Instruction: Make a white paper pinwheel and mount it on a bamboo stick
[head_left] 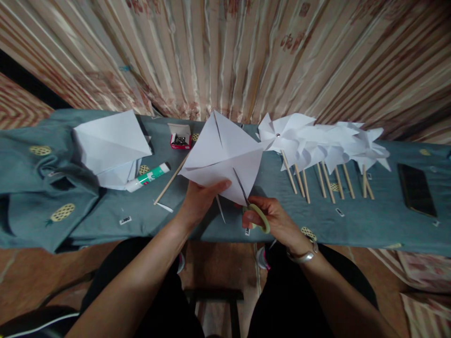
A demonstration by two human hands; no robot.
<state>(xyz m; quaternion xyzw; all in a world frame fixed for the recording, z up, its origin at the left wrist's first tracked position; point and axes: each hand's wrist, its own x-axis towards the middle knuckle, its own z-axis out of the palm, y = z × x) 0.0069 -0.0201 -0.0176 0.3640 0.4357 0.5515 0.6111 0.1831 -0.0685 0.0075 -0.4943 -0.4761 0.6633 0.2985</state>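
- Left grip clamped on the paper square: a slack pinch could let it twist.
- Right grip clamped on scissors: an overlong cut could sever the centre.

White paper square, creased, slit from two corners; green-handled scissors, blade over near corner.

Place: seemingly a home | patterned curtain hung behind | pineapple-print cloth draped in front | brown floor below
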